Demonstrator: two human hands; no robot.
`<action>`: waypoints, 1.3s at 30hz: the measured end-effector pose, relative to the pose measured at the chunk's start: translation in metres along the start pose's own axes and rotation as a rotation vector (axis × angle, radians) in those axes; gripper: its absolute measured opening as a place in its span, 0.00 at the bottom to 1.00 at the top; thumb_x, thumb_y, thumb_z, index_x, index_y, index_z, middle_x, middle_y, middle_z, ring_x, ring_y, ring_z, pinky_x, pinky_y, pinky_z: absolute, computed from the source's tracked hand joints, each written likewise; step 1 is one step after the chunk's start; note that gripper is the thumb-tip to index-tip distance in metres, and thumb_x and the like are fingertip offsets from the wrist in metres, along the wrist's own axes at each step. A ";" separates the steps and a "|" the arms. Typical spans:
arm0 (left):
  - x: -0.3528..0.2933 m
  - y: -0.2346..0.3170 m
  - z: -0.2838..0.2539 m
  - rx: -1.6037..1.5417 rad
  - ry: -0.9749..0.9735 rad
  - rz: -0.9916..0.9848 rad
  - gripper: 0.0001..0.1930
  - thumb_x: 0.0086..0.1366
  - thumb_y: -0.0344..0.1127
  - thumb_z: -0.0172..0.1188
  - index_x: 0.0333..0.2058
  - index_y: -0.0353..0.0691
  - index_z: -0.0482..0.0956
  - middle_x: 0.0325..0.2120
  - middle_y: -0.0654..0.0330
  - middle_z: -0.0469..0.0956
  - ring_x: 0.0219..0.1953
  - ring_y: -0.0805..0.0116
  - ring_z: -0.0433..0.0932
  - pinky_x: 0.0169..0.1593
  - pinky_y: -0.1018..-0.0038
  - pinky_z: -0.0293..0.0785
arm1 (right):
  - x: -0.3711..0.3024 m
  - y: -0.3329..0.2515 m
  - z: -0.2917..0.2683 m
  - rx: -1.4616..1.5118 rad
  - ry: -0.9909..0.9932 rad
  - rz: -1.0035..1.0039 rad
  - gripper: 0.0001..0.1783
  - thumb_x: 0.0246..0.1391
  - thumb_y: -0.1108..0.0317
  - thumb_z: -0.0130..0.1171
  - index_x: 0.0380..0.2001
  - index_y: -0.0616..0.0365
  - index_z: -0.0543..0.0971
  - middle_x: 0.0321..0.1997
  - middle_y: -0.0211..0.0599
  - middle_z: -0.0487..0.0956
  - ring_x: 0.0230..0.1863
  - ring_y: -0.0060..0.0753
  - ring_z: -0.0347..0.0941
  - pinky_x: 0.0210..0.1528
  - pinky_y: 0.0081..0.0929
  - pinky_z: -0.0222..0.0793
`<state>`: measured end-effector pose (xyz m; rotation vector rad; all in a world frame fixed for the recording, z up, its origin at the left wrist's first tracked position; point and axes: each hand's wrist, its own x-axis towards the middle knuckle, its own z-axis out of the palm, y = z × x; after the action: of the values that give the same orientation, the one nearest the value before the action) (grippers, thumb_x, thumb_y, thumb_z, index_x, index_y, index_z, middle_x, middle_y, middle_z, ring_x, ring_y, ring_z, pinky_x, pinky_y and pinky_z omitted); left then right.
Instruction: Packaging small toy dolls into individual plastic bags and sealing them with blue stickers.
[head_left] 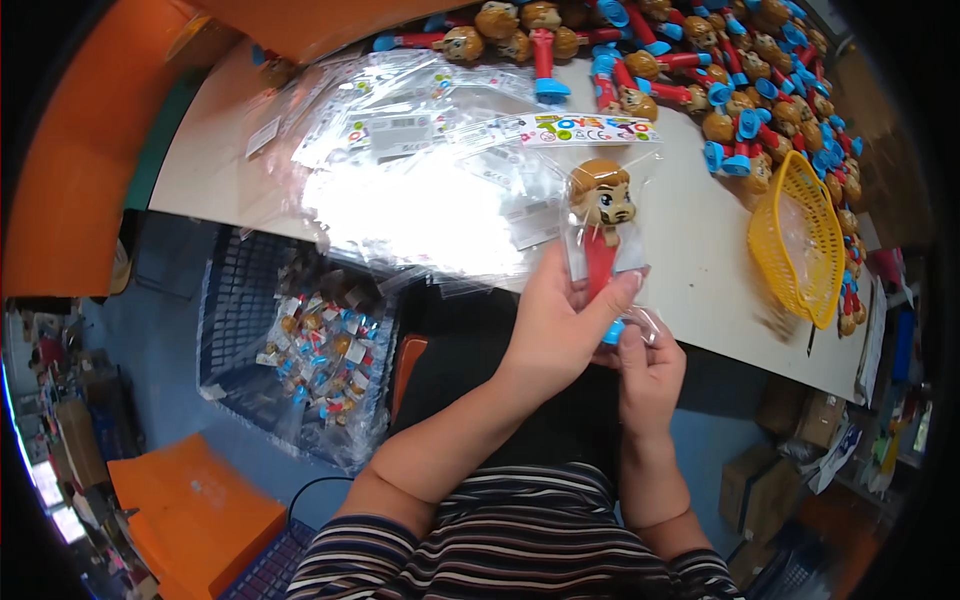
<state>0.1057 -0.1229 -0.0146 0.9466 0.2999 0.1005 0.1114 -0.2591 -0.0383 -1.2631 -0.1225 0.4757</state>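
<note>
while both hands meet at the tabletop (690,270) edge, the left hand (560,330) grip is closed around the bagged lion toy (603,215), which stands up above it; the right hand (650,365) pinches the bag's bottom, just below. loose bags (420,190) lie left.

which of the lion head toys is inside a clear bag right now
The lion toy held up between the left hand and right hand: it sits in a clear bag with a printed header card, while the loose toys heaped on the table are unbagged.
</note>
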 end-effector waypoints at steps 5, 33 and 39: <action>-0.022 0.016 -0.033 -0.019 0.120 0.202 0.19 0.61 0.27 0.65 0.49 0.33 0.71 0.43 0.59 0.77 0.45 0.72 0.78 0.49 0.72 0.75 | -0.004 -0.013 -0.005 -0.181 -0.069 -0.027 0.19 0.69 0.64 0.46 0.51 0.70 0.74 0.37 0.47 0.82 0.34 0.33 0.81 0.37 0.28 0.81; 0.007 0.018 -0.047 1.346 -0.097 0.630 0.15 0.56 0.26 0.66 0.44 0.36 0.79 0.48 0.48 0.78 0.55 0.44 0.74 0.58 0.60 0.71 | 0.005 0.014 -0.008 0.077 0.048 0.319 0.14 0.63 0.70 0.54 0.47 0.70 0.78 0.47 0.49 0.81 0.43 0.38 0.81 0.43 0.26 0.79; -0.022 0.027 -0.027 1.236 -0.068 0.575 0.16 0.54 0.27 0.68 0.43 0.36 0.79 0.42 0.48 0.80 0.48 0.46 0.79 0.53 0.62 0.75 | 0.012 0.008 -0.005 0.068 0.139 0.074 0.05 0.59 0.75 0.60 0.32 0.67 0.78 0.45 0.55 0.81 0.40 0.35 0.82 0.45 0.26 0.78</action>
<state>0.0783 -0.0909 -0.0033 2.2459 -0.0224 0.4385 0.1216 -0.2565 -0.0494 -1.2332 0.0577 0.4503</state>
